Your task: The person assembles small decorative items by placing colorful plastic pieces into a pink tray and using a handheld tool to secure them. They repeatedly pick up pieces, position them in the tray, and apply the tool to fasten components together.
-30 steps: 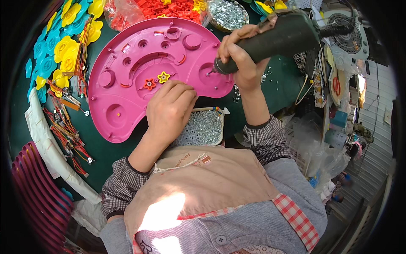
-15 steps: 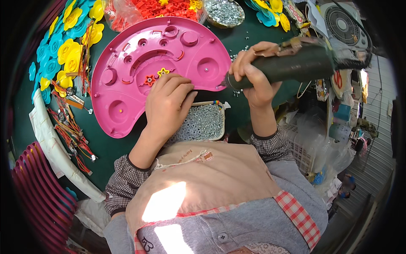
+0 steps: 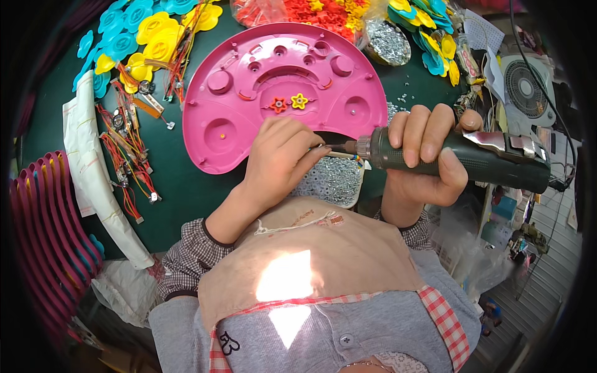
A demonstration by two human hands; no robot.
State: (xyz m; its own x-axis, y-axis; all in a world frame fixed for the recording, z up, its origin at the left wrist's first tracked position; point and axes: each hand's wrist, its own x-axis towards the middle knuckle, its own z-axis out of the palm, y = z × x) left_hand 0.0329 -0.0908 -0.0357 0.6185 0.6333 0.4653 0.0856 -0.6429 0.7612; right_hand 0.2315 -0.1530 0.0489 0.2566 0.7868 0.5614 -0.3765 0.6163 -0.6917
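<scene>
My right hand (image 3: pixel 426 152) is wrapped round a dark green electric screwdriver (image 3: pixel 491 163), held sideways with its bit pointing left. The fingers of my left hand (image 3: pixel 283 155) are pinched together at the bit's tip; whatever they hold there is too small to make out. Just beyond my left hand lies a pink curved plastic panel (image 3: pixel 236 133), its moulded inner side up. A red star-shaped piece (image 3: pixel 278 104) and a yellow star-shaped piece (image 3: pixel 299 101) sit near its middle. Below my hands stands a tray of screws and washers (image 3: pixel 333 181), partly hidden by my left hand.
At the far edge are red and yellow small parts (image 3: pixel 329 17) and a bowl of screws (image 3: pixel 388 43). Wired components (image 3: pixel 127 146) and blue and yellow flower pieces (image 3: pixel 155 40) lie left. Stacked pink panels (image 3: pixel 53 224) stand lower left, a fan (image 3: pixel 525 90) far right.
The screwdriver has come off the panel's right corner and swung down to horizontal, its bit now at my left fingertips. My left hand has drawn into a pinch. The view has shifted left.
</scene>
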